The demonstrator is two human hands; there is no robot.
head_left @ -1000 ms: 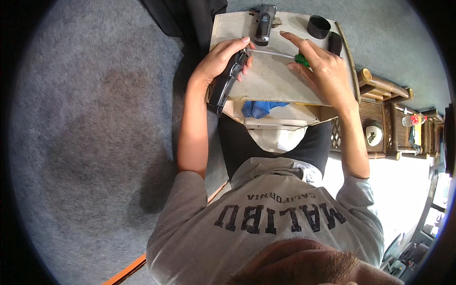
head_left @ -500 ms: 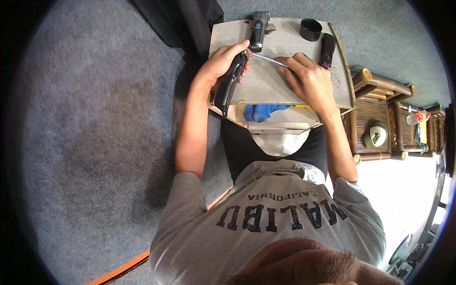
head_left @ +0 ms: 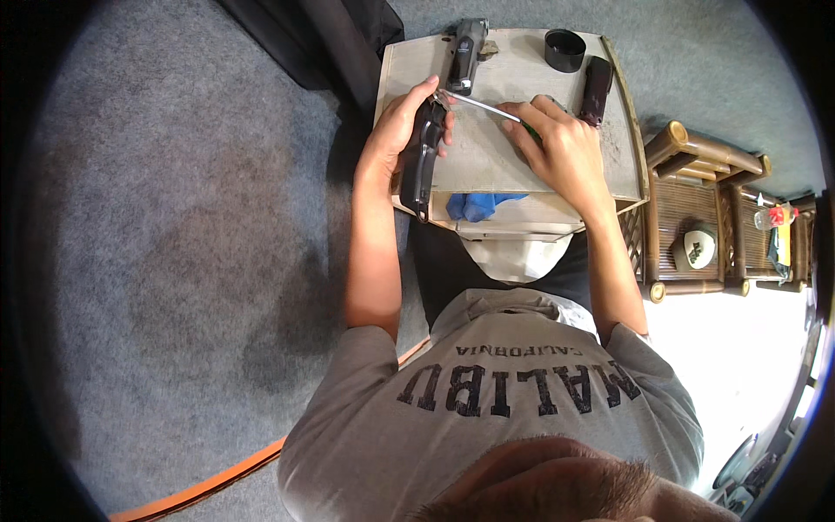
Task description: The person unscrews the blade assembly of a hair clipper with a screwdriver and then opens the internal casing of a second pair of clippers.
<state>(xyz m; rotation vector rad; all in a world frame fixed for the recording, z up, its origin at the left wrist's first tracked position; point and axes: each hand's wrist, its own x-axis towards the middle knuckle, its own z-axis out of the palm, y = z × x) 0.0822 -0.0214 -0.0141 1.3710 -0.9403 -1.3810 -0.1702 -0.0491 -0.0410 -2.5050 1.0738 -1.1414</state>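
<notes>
My left hand (head_left: 398, 132) is wrapped round a black hair clipper (head_left: 421, 165), its blade end at the top by my thumb and its tail reaching past the table's near left edge. My right hand (head_left: 561, 143) grips a screwdriver (head_left: 484, 106) by its green handle, which my fingers mostly cover. The long metal shaft slants left, and its tip meets the clipper's blade end; whether it sits in a screw is too small to tell. Beyond my left hand lies a second, dark grey clipper (head_left: 468, 56). A dark elongated casing (head_left: 596, 91) lies just beyond my right hand.
The small wooden table (head_left: 496, 165) also bears a round black cup (head_left: 564, 50). A blue cloth (head_left: 480, 206) lies on the shelf beneath its top. Black fabric (head_left: 335, 39) hangs at the far left. To the right are bamboo chairs (head_left: 687, 204) holding a cap (head_left: 696, 250) and a bottle (head_left: 774, 217).
The clipper in my left hand has turned slightly more upright, its tail coming nearer to me. The screwdriver tip stays at its blade end, and my right hand keeps its grip.
</notes>
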